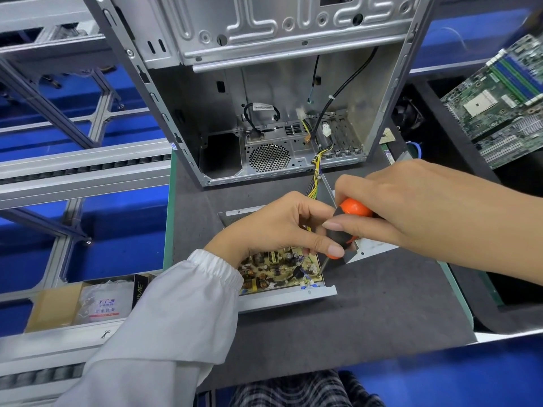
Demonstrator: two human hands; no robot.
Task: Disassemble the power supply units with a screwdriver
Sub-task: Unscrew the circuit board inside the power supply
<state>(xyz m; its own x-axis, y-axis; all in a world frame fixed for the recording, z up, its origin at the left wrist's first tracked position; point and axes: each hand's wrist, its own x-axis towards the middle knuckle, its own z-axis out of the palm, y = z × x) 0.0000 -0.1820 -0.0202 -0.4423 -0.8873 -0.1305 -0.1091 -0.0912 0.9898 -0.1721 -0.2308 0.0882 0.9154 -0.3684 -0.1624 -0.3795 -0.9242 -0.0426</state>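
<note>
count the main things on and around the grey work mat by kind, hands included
Bare hands: 2 (left hand, right hand)
Orange and black handled screwdriver: 1
Opened power supply unit with tan circuit board: 1
Empty silver metal computer case: 1
Green motherboards: at least 2, stacked at the right
Cardboard box of plastic bags: 1
Total: 8

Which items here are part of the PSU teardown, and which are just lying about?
In the job:
- screwdriver, gripped by right hand, steadied by left hand
- circuit board, tip at its corner
- open metal tray holding it

Lying about:
- empty computer case
- motherboards, right
- bagged parts in box, left
</note>
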